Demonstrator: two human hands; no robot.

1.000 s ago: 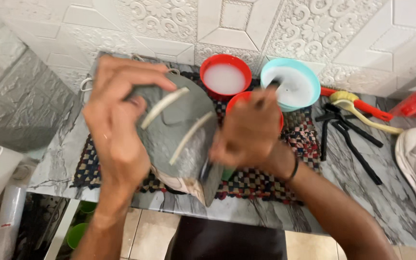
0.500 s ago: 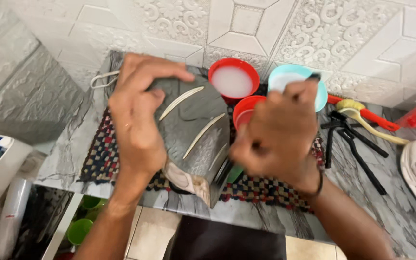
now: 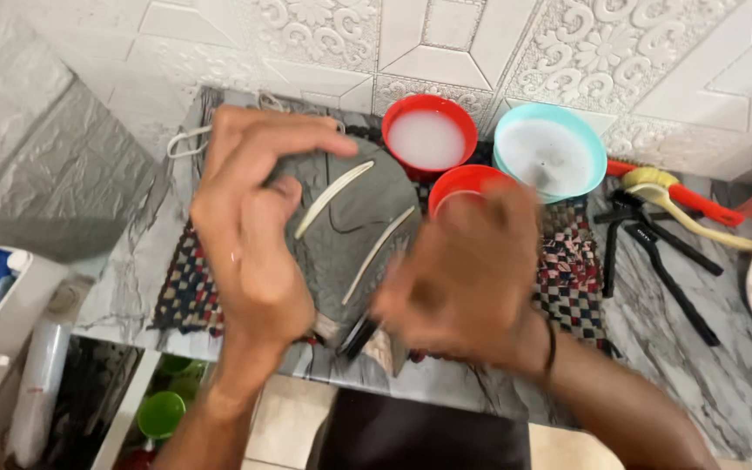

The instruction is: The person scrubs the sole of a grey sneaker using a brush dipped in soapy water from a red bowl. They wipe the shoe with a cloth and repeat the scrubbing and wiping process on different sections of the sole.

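grey shoe (image 3: 354, 235) gripped by left hand (image 3: 250, 235); blurred right hand (image 3: 467, 278) clenches a dark brush (image 3: 360, 335); three bowls (image 3: 429, 139) behind.

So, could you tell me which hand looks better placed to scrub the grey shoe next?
Right, probably. The right hand grips a dark brush handle against the grey shoe, while the left hand is occupied steadying the shoe from the side.

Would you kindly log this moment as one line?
left hand: grips grey shoe | right hand: blurred, dark brush handle at shoe
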